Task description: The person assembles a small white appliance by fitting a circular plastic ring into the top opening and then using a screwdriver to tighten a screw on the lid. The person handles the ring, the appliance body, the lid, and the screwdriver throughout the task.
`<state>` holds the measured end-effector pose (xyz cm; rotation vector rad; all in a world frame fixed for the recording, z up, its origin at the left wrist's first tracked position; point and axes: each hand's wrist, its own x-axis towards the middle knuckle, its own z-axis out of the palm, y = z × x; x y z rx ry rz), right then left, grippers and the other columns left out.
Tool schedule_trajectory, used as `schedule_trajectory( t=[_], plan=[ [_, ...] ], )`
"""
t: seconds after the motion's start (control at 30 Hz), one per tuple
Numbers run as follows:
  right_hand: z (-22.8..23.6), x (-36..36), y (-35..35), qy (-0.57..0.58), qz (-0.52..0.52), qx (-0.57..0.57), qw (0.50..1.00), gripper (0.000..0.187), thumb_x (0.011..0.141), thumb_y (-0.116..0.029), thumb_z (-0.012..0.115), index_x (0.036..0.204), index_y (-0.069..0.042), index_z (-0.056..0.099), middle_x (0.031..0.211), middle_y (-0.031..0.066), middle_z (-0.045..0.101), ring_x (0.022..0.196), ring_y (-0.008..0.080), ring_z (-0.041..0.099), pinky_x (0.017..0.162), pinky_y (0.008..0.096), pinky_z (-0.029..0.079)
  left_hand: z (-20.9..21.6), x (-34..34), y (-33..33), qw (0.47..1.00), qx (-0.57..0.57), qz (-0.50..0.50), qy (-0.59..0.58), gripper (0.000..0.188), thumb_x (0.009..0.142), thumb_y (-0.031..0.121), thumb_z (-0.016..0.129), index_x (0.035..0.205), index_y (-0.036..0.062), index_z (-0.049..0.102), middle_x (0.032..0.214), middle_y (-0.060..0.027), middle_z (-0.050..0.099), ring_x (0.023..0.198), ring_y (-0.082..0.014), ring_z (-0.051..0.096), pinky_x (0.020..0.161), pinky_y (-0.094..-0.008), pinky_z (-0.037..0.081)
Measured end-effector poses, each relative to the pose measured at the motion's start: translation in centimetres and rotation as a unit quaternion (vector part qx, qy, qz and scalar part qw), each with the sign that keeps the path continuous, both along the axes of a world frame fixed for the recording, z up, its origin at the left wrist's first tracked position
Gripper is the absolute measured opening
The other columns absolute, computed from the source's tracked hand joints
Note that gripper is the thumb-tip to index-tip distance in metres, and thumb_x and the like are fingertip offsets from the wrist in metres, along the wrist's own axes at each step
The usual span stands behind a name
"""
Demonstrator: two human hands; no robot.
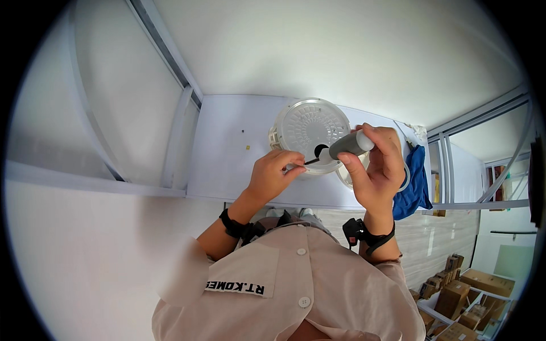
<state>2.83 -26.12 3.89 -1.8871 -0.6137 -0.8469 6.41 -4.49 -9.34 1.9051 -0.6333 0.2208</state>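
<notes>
A round white tub (275, 136) with a ribbed, see-through lid (313, 122) stands on the white table (222, 165) in front of me. Over its near right part, my right hand (380, 165) grips a grey cylinder (347, 146) with pale ends, tilted down toward the left. My left hand (276, 173) pinches a thin dark strip (311, 161) beside the cylinder's lower end. I cannot tell whether strip and cylinder touch. A black round spot (321, 150) shows just behind that end. A pale, rounded container (344, 177) is partly hidden below my right hand.
Blue cloth (414, 184) hangs over the table's right edge. A tiny yellow piece (248, 147) and a dark speck (243, 131) lie left of the tub. White framed panels (181, 136) stand at the left. Cardboard boxes (453, 298) are stacked at the lower right.
</notes>
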Motion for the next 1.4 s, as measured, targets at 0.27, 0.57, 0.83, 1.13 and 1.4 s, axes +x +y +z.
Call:
schedule_trajectory(
  t=[0.27, 0.57, 0.83, 1.13, 1.4],
  plan=[
    [1.5, -0.4, 0.9, 0.041, 0.003, 0.04, 0.998, 0.055, 0.088, -0.01, 0.087, 0.138, 0.001, 0.067, 0.134, 0.0193, 0.065, 0.122, 0.0291, 0.064, 0.101, 0.0376, 0.054, 0.3, -0.1, 0.1, 1.0, -0.001, 0.002, 0.022, 0.025, 0.086, 0.014, 0.087, 0.109, 0.0113, 0.076, 0.1, 0.0002, 0.081, 0.087, -0.0189, 0.075, 0.067, -0.0311, 0.059],
    [0.3, 0.1, -0.2, -0.009, -0.003, -0.031, 0.999, 0.056, 0.082, -0.009, 0.092, 0.133, -0.001, 0.072, 0.117, 0.014, 0.07, 0.103, 0.0272, 0.068, 0.088, 0.0345, 0.056, 0.4, -0.1, 0.0, 1.0, 0.001, -0.004, 0.026, 0.027, 0.088, 0.015, 0.086, 0.113, 0.0106, 0.075, 0.103, -0.0011, 0.08, 0.093, -0.0199, 0.076, 0.071, -0.0317, 0.061],
    [1.1, 0.1, 0.9, 0.062, 0.047, 0.025, 0.997, 0.062, 0.092, -0.004, 0.082, 0.15, -0.003, 0.059, 0.125, 0.0154, 0.068, 0.112, 0.0247, 0.067, 0.086, 0.0313, 0.054, 0.8, -0.4, 0.2, 1.0, 0.001, 0.001, 0.032, 0.031, 0.088, 0.015, 0.085, 0.117, 0.0113, 0.076, 0.106, -0.0022, 0.08, 0.092, -0.021, 0.076, 0.073, -0.0323, 0.062],
    [1.0, 0.2, 0.0, 0.123, 0.059, 0.034, 0.99, 0.059, 0.102, 0.0, 0.069, 0.157, 0.001, 0.049, 0.138, 0.0204, 0.067, 0.126, 0.0297, 0.068, 0.104, 0.0413, 0.058, 1.0, 0.0, 0.4, 0.999, 0.028, -0.013, -0.028, 0.037, 0.087, 0.011, 0.086, 0.122, 0.0117, 0.075, 0.109, -0.0029, 0.079, 0.079, -0.0197, 0.072, 0.066, -0.0302, 0.057],
    [0.0, 0.9, -0.2, 0.095, 0.013, 0.032, 0.995, 0.064, 0.093, -0.002, 0.082, 0.151, 0.001, 0.055, 0.124, 0.0112, 0.062, 0.113, 0.0219, 0.067, 0.102, 0.0361, 0.056, 1.0, 0.5, 1.0, 0.998, 0.04, -0.036, -0.022, 0.033, 0.087, 0.011, 0.086, 0.119, 0.0114, 0.078, 0.117, -0.0031, 0.076, 0.08, -0.0197, 0.072, 0.069, -0.0313, 0.058]
  ],
)
